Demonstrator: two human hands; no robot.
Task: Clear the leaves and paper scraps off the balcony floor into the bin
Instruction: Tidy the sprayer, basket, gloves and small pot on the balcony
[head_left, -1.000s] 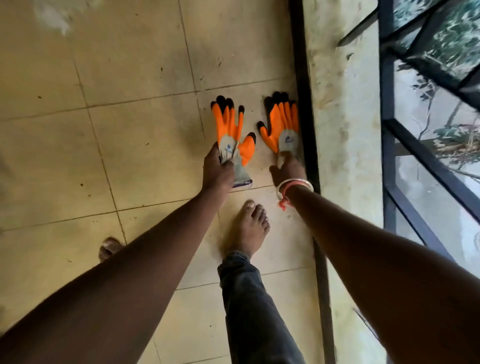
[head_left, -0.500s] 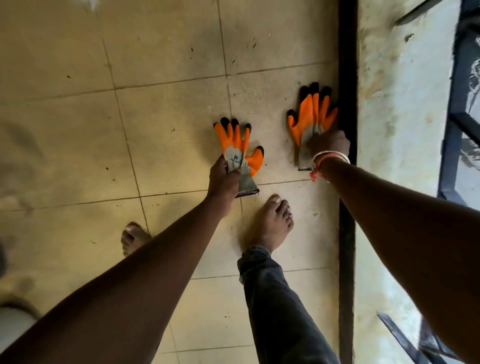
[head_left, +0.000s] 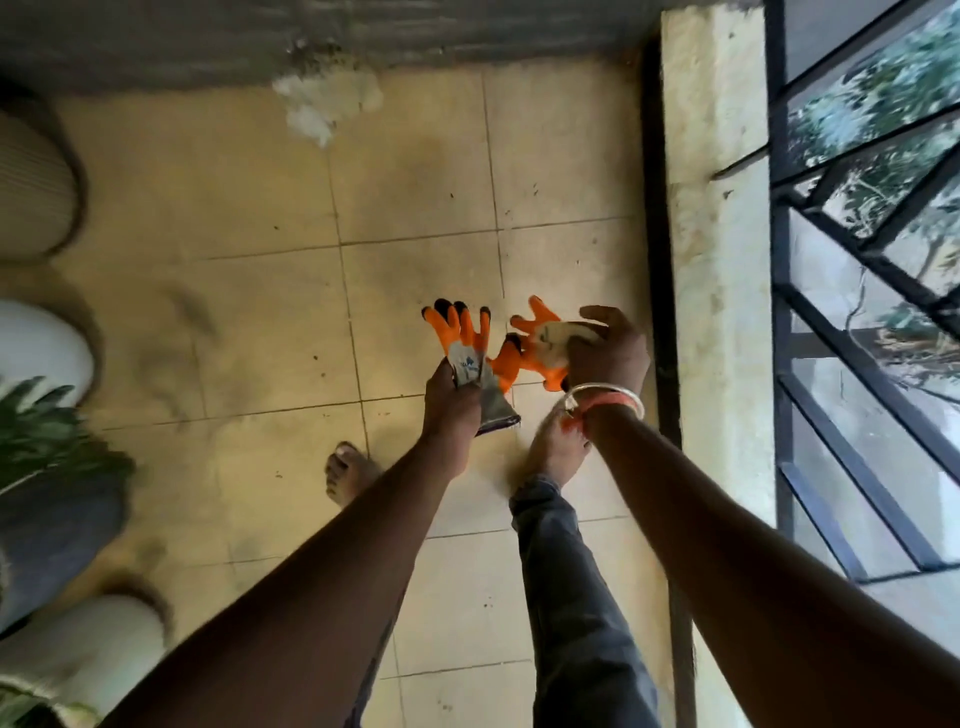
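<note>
My left hand (head_left: 449, 402) grips an orange and grey work glove (head_left: 465, 340) by its cuff, its black-tipped fingers pointing away from me. My right hand (head_left: 608, 348), with bangles on the wrist, holds a second orange glove (head_left: 537, 343) lifted off the tiled balcony floor (head_left: 415, 182), its fingers pointing left. The two gloves almost touch. No leaves, paper scraps or bin show in this view.
White and dark plant pots (head_left: 41, 353) with green leaves line the left edge. A concrete ledge (head_left: 717, 260) and black metal railing (head_left: 857, 260) run along the right. A grey wall (head_left: 311, 31) closes the far end. My bare feet (head_left: 348, 473) stand on the tiles.
Both gloves have come up off the floor in my hands and moved together. The view has tilted back, so the pots on the left and the far wall now show.
</note>
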